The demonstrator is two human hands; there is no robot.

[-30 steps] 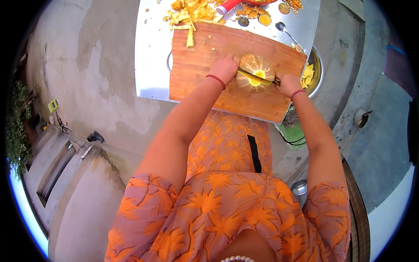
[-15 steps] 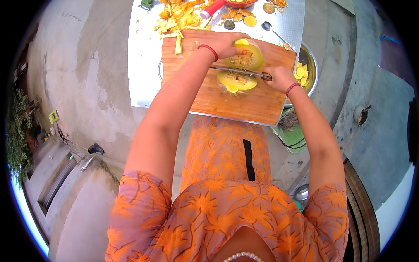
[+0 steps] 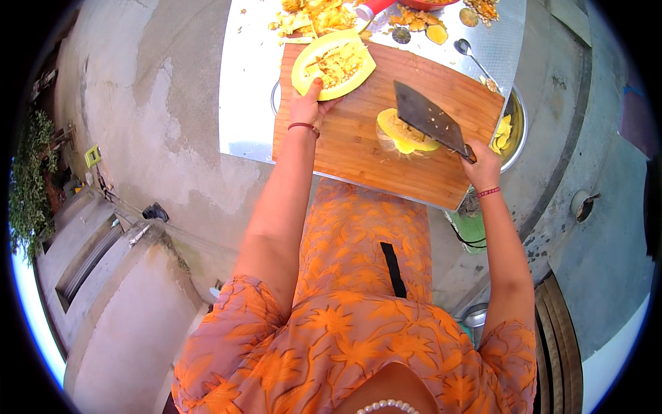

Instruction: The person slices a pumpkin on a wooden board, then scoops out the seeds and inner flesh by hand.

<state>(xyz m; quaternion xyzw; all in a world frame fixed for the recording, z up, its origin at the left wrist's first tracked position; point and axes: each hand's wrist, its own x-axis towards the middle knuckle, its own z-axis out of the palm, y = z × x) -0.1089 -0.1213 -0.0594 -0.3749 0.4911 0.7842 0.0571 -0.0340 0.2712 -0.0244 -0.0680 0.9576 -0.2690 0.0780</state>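
My left hand (image 3: 309, 108) grips a yellow pumpkin half (image 3: 334, 63) near the far left corner of the wooden cutting board (image 3: 352, 148), its thumb on the cut rim. Orange pulp and seeds show in the hollow. My right hand (image 3: 485, 165) is wrapped round the handle of a dark, broad-bladed cleaver (image 3: 431, 119), held at the board's right side with bits of pulp on the blade. Just below the blade, the other pumpkin half (image 3: 405, 138) lies on the board, cut face partly covered by the cleaver.
Orange peelings and pulp (image 3: 323, 21) lie behind the board on the metal table (image 3: 243, 103). A red-handled pan (image 3: 376, 8), a spoon (image 3: 472, 55) and a seed pile (image 3: 484, 8) are there too. At the right, a metal bowl (image 3: 518, 141) holds yellow slices.
My left hand has carried one pumpkin half to the left and turned its hollow upward. The cleaver has come out from between the halves and now tilts over the right one.
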